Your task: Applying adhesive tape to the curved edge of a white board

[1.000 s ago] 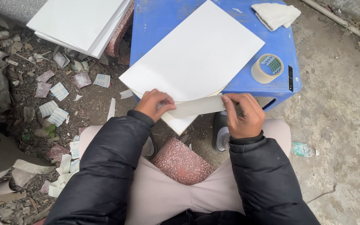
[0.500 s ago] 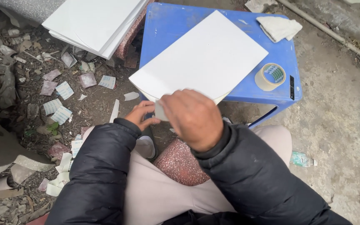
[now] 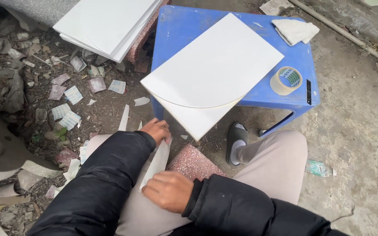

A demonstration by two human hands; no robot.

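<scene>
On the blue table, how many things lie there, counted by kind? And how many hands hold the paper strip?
White sheets: 2, a rectangular sheet lying on a curved-edge sheet
Tape rolls: 1, tape roll
Folded white cloths: 1, cloth
Total on the blue table: 4
Hands on the paper strip: 2, left hand and right hand

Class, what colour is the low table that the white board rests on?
Blue table, seen in the head view.
</scene>
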